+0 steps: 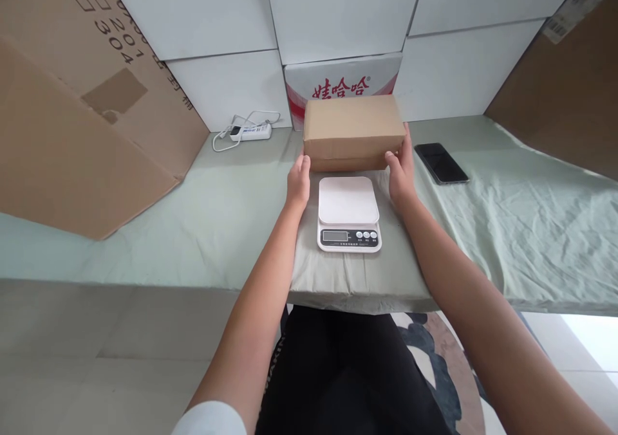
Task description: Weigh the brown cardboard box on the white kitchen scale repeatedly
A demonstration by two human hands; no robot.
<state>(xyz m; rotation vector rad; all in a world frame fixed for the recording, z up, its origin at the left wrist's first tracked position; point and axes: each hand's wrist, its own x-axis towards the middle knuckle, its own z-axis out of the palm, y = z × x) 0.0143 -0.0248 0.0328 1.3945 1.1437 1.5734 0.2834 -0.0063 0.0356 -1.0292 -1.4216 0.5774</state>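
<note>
A small brown cardboard box stands on the pale green cloth of the table, just beyond a white kitchen scale. My left hand presses against the box's lower left corner. My right hand grips its lower right corner. The box is held between both hands and seems to rest on the cloth. The scale's platform is bare and its display looks blank.
A black phone lies on the cloth right of the box. A white carton with red print stands behind it. A white power strip with cable lies at back left. Large cardboard sheets lean at both sides.
</note>
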